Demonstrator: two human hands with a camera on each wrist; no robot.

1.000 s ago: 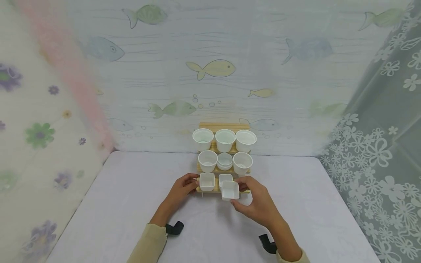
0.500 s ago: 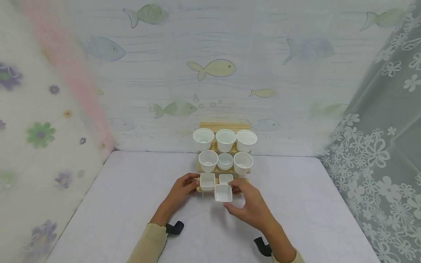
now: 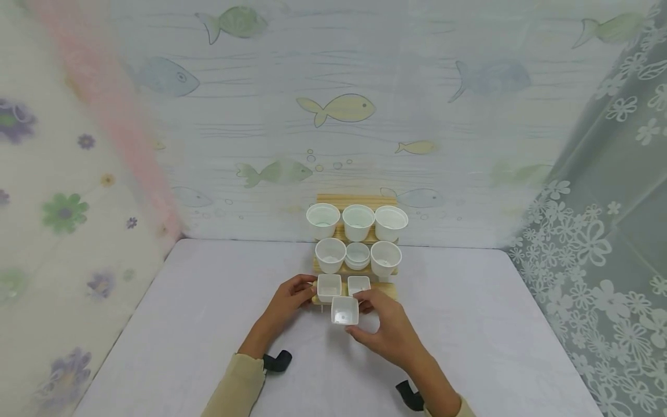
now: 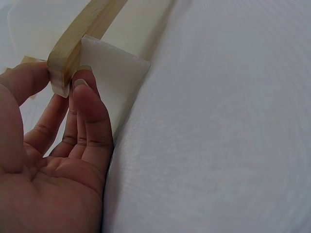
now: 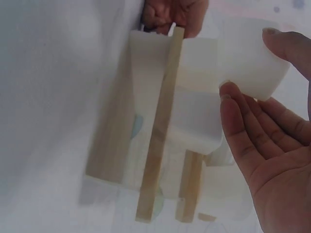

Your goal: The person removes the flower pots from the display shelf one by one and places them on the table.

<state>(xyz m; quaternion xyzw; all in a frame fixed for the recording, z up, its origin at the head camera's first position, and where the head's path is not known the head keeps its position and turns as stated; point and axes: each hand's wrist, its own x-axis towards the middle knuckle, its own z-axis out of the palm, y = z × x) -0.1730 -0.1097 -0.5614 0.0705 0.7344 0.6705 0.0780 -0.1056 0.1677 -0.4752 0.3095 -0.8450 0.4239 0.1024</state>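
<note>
My right hand [image 3: 388, 325] pinches a small white square cup [image 3: 345, 311] between thumb and fingertips, its open top tilted toward the head camera. In the right wrist view this cup [image 5: 250, 56] is in front of the rack's lowest wooden slat [image 5: 163, 121]. My left hand [image 3: 288, 298] grips the left end of the lowest step, thumb and fingers around the wooden slat [image 4: 87, 36] in the left wrist view. On that step stand two more square cups, one at the left [image 3: 329, 286] and one in the middle [image 3: 359, 284], partly hidden by the held cup and right fingers.
The stepped rack's bare wood shows at the lowest step's right end [image 3: 387, 291]. Round white cups fill the middle row [image 3: 385, 258] and the top row [image 3: 358, 222]. A white-covered table [image 3: 208, 289] lies beneath, with a fish-patterned wall covering [image 3: 250, 214] behind.
My right hand has carried the square cup left and slightly toward me, from before the middle cup to between the left and middle ones. The left hand stays put.
</note>
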